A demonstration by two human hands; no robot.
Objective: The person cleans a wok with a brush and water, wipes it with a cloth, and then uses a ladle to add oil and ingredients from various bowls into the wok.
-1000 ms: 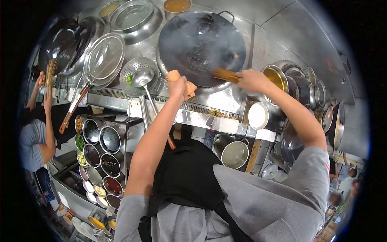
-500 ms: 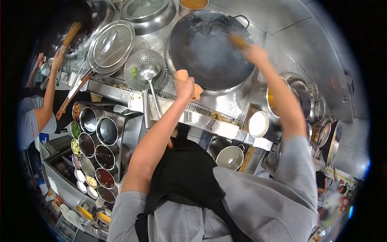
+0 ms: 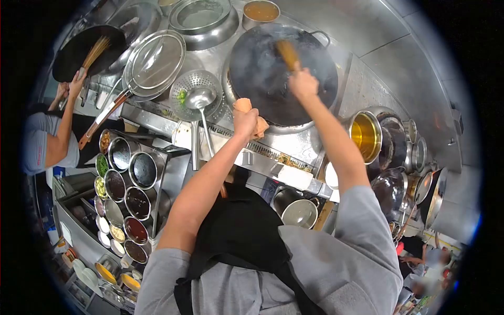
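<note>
A large dark wok (image 3: 262, 79) sits on the stove at the upper middle, with steam rising from it. My right hand (image 3: 303, 84) is closed around the handle end of a bamboo brush (image 3: 287, 54), whose bristles are over the wok. At the wok's near left edge, my left hand (image 3: 245, 124) grips a folded orange cloth (image 3: 243, 105); any wok handle beneath the cloth is hidden. Left of this hand, a steel ladle (image 3: 200, 97) rests on a perforated strainer (image 3: 181, 84) with some green pieces in it.
Round mesh strainers (image 3: 156, 60) lie left of the wok. Sauce containers (image 3: 137, 203) line the lower left. A pot of yellow oil (image 3: 364, 137) stands at right, a pot of orange liquid (image 3: 261, 11) behind. A co-worker (image 3: 50, 136) holds another brush (image 3: 96, 52) at far left.
My right hand and the brush have moved left across the wok. My left hand keeps its hold on the cloth. The view has shifted slightly, and the co-worker's wok now shows tilted up.
</note>
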